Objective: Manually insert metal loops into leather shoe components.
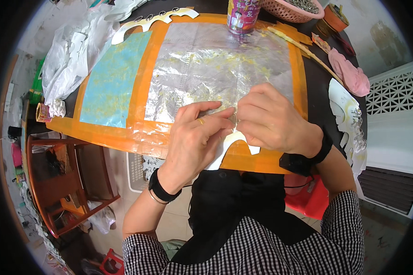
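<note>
On the black bench [314, 87], a purple cylindrical cup [243, 16] stands far, between a translucent plastic bag [59, 75], left, and round pink plastic basket [289, 13], right; white arched flat piece [220, 155] near.

Watching remotely, I had the bare left hand [192, 137] and bare right hand [271, 118] bunched close together over a flat white arch-cut piece [221, 151] at the orange-taped tabletop's [299, 87] near edge; couldn't really tell what their fingertips pinched. A purple patterned cup [242, 17] stood farther back.
</note>
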A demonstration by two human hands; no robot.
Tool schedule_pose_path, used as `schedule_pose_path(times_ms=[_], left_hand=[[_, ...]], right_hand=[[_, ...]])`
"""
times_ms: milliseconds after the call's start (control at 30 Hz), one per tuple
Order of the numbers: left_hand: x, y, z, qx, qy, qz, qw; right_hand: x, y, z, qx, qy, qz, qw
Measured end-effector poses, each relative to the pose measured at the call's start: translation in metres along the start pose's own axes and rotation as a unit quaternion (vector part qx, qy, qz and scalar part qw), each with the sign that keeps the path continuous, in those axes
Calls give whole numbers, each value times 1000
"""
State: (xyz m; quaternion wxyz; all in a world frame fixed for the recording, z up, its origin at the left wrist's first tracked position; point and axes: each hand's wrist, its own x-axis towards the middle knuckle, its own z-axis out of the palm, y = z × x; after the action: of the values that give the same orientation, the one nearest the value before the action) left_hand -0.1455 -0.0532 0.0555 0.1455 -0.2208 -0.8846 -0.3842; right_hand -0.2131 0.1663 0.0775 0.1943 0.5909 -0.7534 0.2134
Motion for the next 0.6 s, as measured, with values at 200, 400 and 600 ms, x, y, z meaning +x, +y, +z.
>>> schedule_pose_path(times_ms=[200, 400, 600], left_hand=[[1, -3, -1, -9, -13, 10, 1000], [0, -5, 0, -9, -14, 11, 1000], [0, -4, 0, -20, -8, 3, 1000]], right_hand=[[-10, 17, -9, 127, -46, 58, 989], [-3, 15, -12, 118, -22, 76, 990], [-4, 15, 0, 100, -15, 50, 994]])
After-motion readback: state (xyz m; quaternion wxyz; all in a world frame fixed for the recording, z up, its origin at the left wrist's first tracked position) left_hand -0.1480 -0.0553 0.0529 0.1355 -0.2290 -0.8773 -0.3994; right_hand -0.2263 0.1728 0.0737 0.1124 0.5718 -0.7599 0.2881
